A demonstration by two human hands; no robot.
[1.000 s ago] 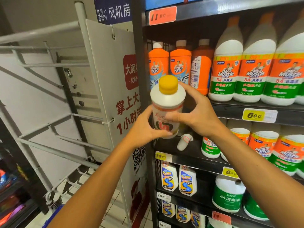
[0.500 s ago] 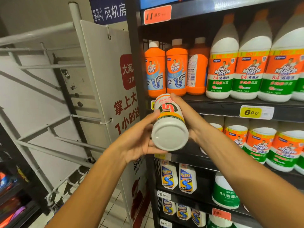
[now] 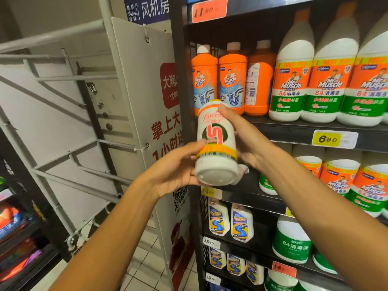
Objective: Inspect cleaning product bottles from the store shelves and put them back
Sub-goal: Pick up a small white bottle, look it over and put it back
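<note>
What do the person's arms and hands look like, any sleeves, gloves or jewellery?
Both arms are bare up to the frame edge: no sleeves in view. The left hand and right hand wear no gloves, and no rings, watch or bracelet show on the visible sides.

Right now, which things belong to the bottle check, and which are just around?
Job:
white bottle, held in left hand and right hand
shelf gap

Just around:
orange bottles
Mr Muscle bottles
wire rack
price tag
</note>
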